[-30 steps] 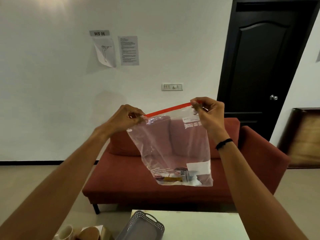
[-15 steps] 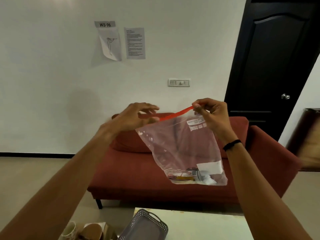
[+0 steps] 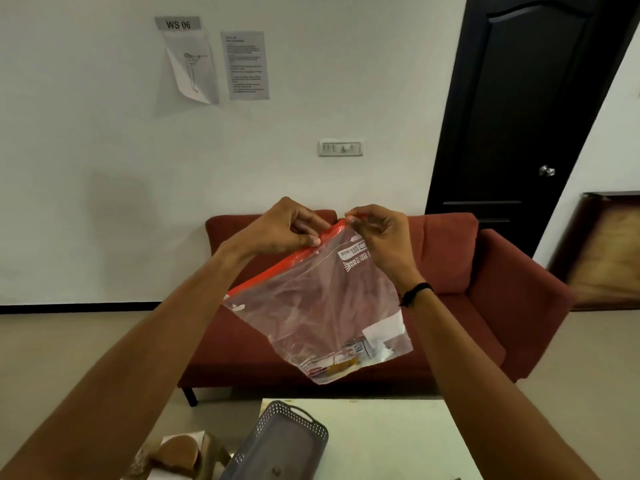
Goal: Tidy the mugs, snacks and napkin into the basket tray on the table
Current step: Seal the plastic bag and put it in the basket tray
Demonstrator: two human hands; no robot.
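I am holding both arms stretched forward at chest height, above the near edge of the table. My left hand is pinching the red zip strip of a clear plastic bag, thumb and fingertips pressed together on the seal. My right hand is clamped on the same strip at its upper end, just beside the left, fingers curled, a dark band circling the wrist. The bag is hanging tilted, its strip sloping down to my left; the film is thin, glossy and creased, with white print near the top corner. Small snacks and paper scraps are lying bunched in its lowest corner. Below, the basket tray is sitting on the pale, smooth table: grey plastic, rounded corners, perforated walls, a loop handle. Left of it I am seeing a brown, rounded object that I cannot identify.
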